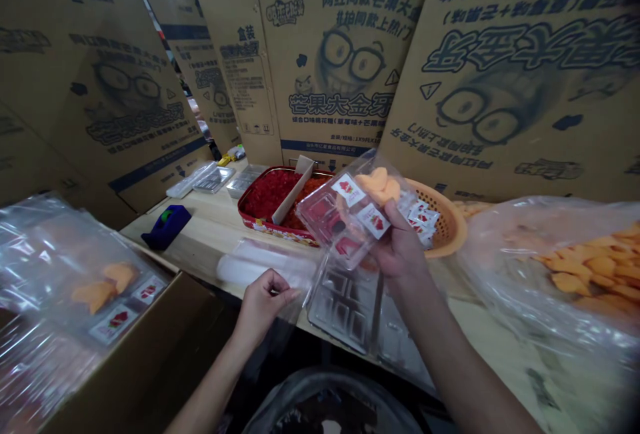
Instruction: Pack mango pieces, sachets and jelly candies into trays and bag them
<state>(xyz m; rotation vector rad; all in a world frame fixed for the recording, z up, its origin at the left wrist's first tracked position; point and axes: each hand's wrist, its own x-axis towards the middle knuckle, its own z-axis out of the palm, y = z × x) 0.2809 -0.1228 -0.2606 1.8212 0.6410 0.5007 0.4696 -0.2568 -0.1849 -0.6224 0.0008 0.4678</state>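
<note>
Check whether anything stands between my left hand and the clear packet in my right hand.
Only clear plastic film, pinched by the left hand, lies between it and the clear packet in the right hand; nothing solid does.

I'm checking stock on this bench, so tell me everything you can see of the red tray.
The tray is shallow and rectangular with rounded corners, and looks like printed metal. It sits flat on the wooden table. It is filled with dark red pieces on the left and orange-red pieces on the right, parted by a tilted cardboard divider. A clear bag held in the right hand hides part of its right end.
</note>
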